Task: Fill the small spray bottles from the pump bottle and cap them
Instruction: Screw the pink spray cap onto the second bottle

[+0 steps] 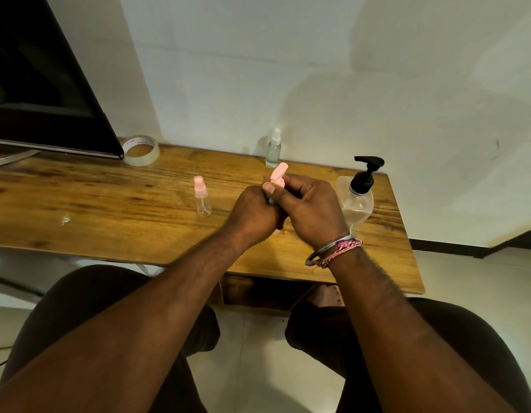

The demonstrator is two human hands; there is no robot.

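Both hands meet above the middle of the wooden table (pixel 109 210). My left hand (pixel 252 216) wraps the body of a small spray bottle, which is hidden in the fist. My right hand (pixel 309 207) pinches its pink spray cap (pixel 277 174), which sticks up tilted between the fingers. A second small clear bottle with a pink spray top (pixel 202 196) stands upright to the left of my hands. A third small bottle with a white spray top (pixel 273 149) stands by the wall. The clear pump bottle with a black pump (pixel 358 195) stands just right of my right hand.
A roll of clear tape (pixel 140 150) lies at the back left beside a dark monitor (pixel 41 84). The white wall runs right behind the table. The table's right edge is just past the pump bottle. My knees are below the front edge.
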